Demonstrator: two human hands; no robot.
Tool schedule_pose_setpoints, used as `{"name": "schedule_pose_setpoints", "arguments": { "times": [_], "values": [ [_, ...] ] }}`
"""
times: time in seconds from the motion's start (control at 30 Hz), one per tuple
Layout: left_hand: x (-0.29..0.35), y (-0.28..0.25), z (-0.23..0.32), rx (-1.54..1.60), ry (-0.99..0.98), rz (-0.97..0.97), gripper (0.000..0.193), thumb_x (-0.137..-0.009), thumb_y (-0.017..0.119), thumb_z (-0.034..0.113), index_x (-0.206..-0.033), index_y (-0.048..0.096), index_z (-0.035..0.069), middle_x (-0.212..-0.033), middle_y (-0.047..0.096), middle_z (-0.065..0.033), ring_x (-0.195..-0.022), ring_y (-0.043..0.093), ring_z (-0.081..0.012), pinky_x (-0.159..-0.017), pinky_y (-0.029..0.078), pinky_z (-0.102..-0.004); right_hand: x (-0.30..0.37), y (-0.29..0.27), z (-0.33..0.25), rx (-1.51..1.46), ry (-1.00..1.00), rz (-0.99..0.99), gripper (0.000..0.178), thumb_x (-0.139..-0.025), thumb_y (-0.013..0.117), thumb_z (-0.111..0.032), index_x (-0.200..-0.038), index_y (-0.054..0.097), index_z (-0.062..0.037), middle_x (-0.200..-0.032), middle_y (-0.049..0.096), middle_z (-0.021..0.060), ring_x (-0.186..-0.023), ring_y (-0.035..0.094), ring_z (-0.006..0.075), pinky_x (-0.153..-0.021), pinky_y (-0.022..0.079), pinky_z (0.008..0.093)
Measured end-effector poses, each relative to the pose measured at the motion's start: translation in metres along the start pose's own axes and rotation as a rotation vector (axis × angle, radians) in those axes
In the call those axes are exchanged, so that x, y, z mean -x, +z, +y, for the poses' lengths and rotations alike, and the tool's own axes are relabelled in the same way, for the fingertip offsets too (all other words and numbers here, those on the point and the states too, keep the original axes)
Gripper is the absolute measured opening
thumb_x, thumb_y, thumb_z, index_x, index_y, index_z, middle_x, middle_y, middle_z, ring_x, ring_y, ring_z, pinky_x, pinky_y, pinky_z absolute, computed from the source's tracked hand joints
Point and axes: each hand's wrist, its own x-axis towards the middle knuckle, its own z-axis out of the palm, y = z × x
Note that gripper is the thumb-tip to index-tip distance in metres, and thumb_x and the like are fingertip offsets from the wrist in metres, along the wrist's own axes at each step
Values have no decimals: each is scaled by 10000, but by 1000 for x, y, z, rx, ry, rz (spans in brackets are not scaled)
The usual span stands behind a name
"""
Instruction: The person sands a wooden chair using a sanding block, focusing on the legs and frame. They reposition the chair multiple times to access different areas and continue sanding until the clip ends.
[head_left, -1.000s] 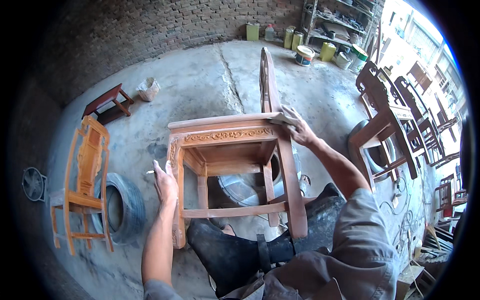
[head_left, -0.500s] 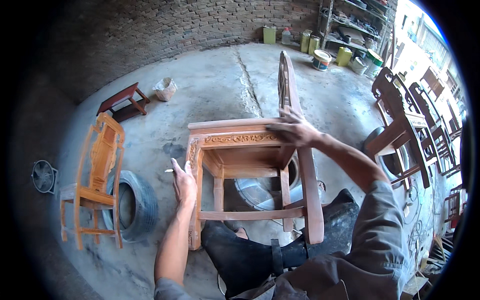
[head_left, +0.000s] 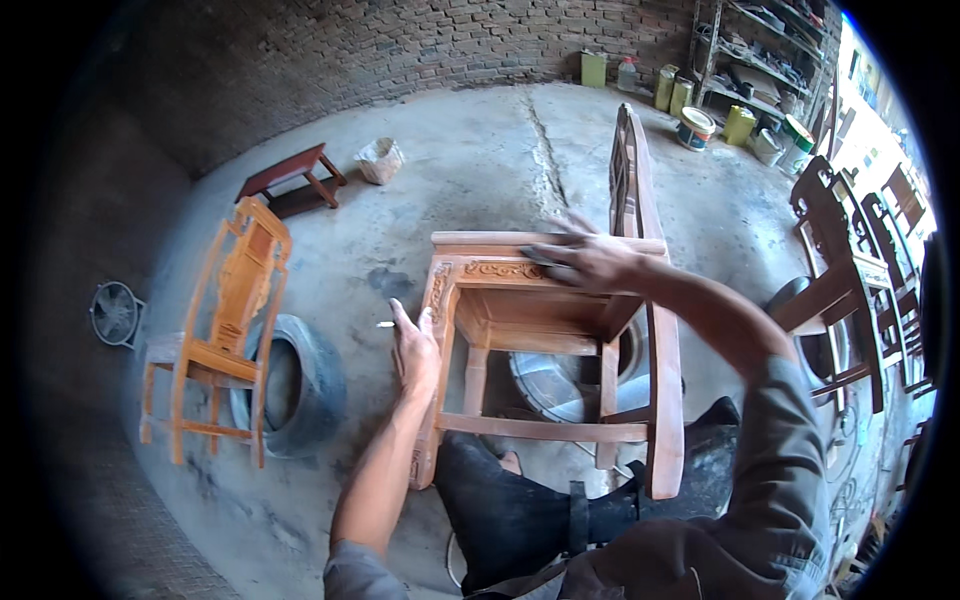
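A wooden chair (head_left: 548,431) with a carved front rail lies tipped in front of me, its underside frame facing me and its backrest (head_left: 630,170) to the right. My right hand (head_left: 590,258) lies across the seat edge and carved rail, fingers stretched out and smeared by motion. Something dark shows at its fingertips; I cannot make out what. Beside the carved leg on the left, my left hand (head_left: 416,350) rests against the wood, a thin white cigarette (head_left: 385,324) between its fingers.
To the left stand an orange-brown chair (head_left: 238,300), a tire (head_left: 315,385), a fan (head_left: 116,313) and a low dark-red table (head_left: 285,172). Another tire (head_left: 545,385) lies under the chair. Dark chairs (head_left: 850,270) crowd the right. Buckets (head_left: 696,130) and shelves (head_left: 760,62) line the back.
My right hand has slid left along the seat edge. The whole view has shifted, so the chair appears farther right. My left hand stays by the carved leg with the cigarette.
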Motion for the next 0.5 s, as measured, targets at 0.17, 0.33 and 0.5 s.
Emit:
{"name": "schedule_pose_setpoints", "arguments": {
  "times": [0.17, 0.33, 0.5],
  "values": [
    [-3, -1, -28, -37, 29, 61, 694, -1009, 521, 320, -1508, 212, -50, -1341, 480, -378, -1192, 525, -491, -977, 448, -493, -129, 10, -49, -100, -12, -91, 645, -958, 474, -404, -1554, 289, -240, -1520, 444, 3, -1494, 188, 362, -1216, 52, 579],
    [3, -2, 2, 0, -17, 13, 665, -1016, 505, 317, -1503, 230, -43, -1339, 499, -352, -1181, 538, -480, -975, 450, -484, -68, 6, -24, -5, -17, 17, 614, -961, 477, -391, -1544, 309, -296, -1522, 442, -27, -1487, 206, 378, -1206, 86, 595],
    [-2, -1, -12, -64, 20, 47, 649, -1016, 496, 305, -1504, 234, -33, -1267, 547, -357, -1093, 572, -506, -888, 483, -518, -164, 16, -75, -8, 22, -116, 485, -1007, 400, -356, -1487, 429, -296, -1568, 360, -97, -1501, 159, 364, -1204, 66, 606]
  ]
}}
